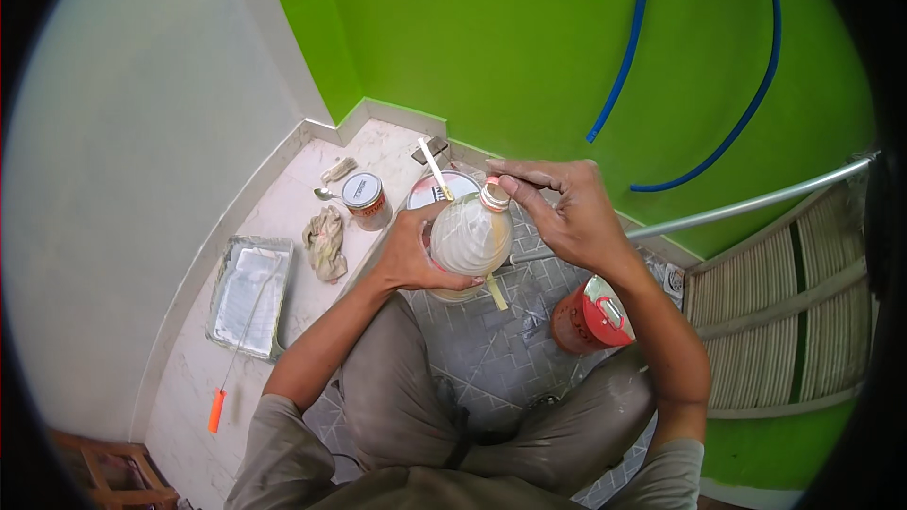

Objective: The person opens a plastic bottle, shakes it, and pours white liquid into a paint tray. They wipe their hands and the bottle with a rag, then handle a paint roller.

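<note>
Lettering on three containers. Tin, left of the left hand (422,250): dark print on its white lid (361,189), more on its reddish side. White round lid (421,195), just beyond that hand: bold dark characters, partly hidden. Red bucket (571,323), below the right hand (559,212): dark characters.

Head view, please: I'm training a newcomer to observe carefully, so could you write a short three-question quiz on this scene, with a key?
1. Multiple choice: which hand is wrapped around the body of the bottle?
A) right
B) left
C) both

2. True or false: the blue hose hangs in front of the green wall.

3. Fill in the missing word: the roller handle lying just outside the tray is ____ in colour.

Key:
1. B, the left hand.
2. True.
3. Orange.
</note>
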`<action>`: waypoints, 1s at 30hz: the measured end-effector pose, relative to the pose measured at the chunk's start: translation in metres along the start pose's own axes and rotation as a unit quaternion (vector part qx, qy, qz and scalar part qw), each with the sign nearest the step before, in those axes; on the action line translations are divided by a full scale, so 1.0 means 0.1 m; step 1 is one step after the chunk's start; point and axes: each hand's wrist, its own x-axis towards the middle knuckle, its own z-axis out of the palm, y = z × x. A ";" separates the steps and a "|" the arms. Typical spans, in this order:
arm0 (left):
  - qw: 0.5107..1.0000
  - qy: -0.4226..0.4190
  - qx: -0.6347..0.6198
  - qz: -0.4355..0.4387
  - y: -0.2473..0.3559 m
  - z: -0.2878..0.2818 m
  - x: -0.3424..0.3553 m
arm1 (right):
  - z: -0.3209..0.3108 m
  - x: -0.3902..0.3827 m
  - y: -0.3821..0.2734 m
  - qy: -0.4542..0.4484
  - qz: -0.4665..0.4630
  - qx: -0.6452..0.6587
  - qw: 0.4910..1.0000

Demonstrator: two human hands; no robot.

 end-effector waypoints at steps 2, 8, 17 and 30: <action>1.000 0.008 -0.016 0.000 0.01 -0.01 0.00 | -0.02 0.01 -0.01 -0.016 -0.005 0.017 1.000; 1.000 0.003 0.002 0.002 0.03 -0.03 -0.01 | -0.04 0.01 0.06 -0.045 0.030 0.081 0.995; 1.000 -0.006 0.022 0.013 -0.02 -0.05 -0.01 | -0.11 0.05 0.18 -0.108 0.103 0.204 0.968; 1.000 -0.023 0.012 0.003 -0.12 -0.06 -0.03 | -0.16 0.05 0.10 -0.113 -0.065 -0.029 0.991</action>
